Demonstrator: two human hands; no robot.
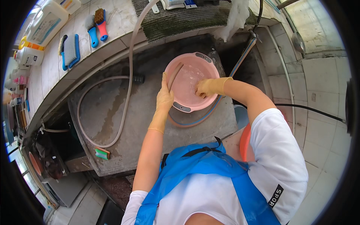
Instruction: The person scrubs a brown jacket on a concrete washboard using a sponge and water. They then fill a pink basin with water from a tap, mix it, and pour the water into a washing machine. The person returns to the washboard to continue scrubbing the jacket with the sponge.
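Note:
A pink plastic basin [185,63] with grey handle inserts rests on the grey slab [152,112], with some clear water inside. My left hand [165,98], in a yellowish rubber glove, grips a hose [175,73] against the basin's left rim. The hose's end points into the basin. Its blue-striped length [197,122] curves under the basin and up to a tap [253,34]. My right hand [208,87], gloved the same way, reaches inside the basin at the right, fingers bent down towards its bottom. Whether those fingers hold something is hidden.
A translucent hose [130,50] loops across the slab at left. A green scrub brush [101,153] lies near the slab's front edge. On the tiled ledge are a blue-handled brush [92,33], a red-and-blue brush [101,25], a grey-bristled brush [71,50] and a white jug [46,24].

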